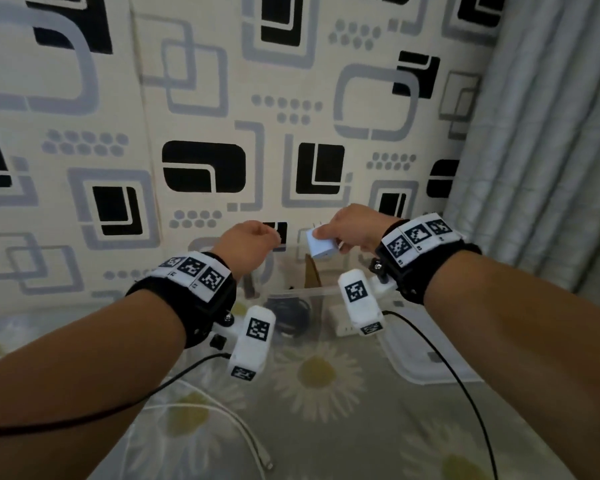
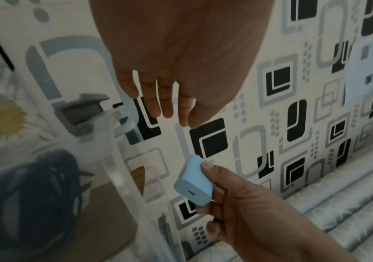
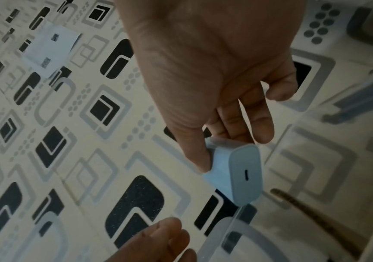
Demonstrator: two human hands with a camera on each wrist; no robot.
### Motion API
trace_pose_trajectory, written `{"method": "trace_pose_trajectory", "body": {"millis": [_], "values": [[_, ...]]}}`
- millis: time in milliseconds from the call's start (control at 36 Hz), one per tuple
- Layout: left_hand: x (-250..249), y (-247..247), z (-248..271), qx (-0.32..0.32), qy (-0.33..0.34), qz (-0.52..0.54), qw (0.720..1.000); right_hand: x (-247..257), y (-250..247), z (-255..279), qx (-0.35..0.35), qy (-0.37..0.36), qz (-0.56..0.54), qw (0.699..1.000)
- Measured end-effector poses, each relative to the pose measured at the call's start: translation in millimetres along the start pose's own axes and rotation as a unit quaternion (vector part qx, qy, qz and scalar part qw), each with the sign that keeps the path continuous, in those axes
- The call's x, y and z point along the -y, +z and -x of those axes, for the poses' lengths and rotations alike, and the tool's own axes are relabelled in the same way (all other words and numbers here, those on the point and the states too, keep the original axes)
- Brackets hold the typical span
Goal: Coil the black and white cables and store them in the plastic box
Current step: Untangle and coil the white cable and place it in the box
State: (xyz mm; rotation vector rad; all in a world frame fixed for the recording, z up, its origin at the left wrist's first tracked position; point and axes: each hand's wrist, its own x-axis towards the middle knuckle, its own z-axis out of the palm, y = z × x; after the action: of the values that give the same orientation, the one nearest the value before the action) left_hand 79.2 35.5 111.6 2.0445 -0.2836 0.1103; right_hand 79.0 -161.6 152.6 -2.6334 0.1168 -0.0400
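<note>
My right hand (image 1: 326, 237) pinches a white charger block (image 1: 321, 244) between thumb and fingers, held in the air above the clear plastic box (image 1: 302, 291). The block's port face shows in the right wrist view (image 3: 244, 174) and in the left wrist view (image 2: 194, 184). A coiled black cable (image 1: 288, 315) (image 2: 35, 186) lies inside the box. My left hand (image 1: 267, 237) (image 2: 165, 109) hovers beside the block with relaxed fingers and holds nothing. A white cable (image 1: 257, 448) lies loose on the flowered sheet near me.
The box's clear lid (image 1: 426, 362) lies to the right of the box. A patterned wall (image 1: 201, 168) stands right behind the box, with a grey curtain (image 1: 541, 168) at the right. Another white block (image 1: 338, 322) sits in the box. Black wrist-camera wires (image 1: 447, 368) trail over the sheet.
</note>
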Motion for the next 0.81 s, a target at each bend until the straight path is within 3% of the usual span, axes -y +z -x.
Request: {"method": "trace_pose_trajectory", "body": {"millis": [194,444,667,806], "values": [[10.4,21.5,-13.4,0.019,0.032,-0.016,0.999,-30.0,1.9,-22.1,0.001,0.032,0.094,0.995],[22.3,36.8,-25.1,0.085,0.091,-0.095,0.988,-36.2,3.1,-48.6,0.082,0.017,0.215,0.973],[22.8,28.8,-47.3,0.116,0.058,-0.171,0.977,-14.2,5.6,-57.3,0.167,-0.032,0.335,0.927],[38.0,30.2,-48.2,0.122,0.061,-0.193,0.972,-17.1,16.8,-83.9,0.208,-0.041,0.434,0.875]]}}
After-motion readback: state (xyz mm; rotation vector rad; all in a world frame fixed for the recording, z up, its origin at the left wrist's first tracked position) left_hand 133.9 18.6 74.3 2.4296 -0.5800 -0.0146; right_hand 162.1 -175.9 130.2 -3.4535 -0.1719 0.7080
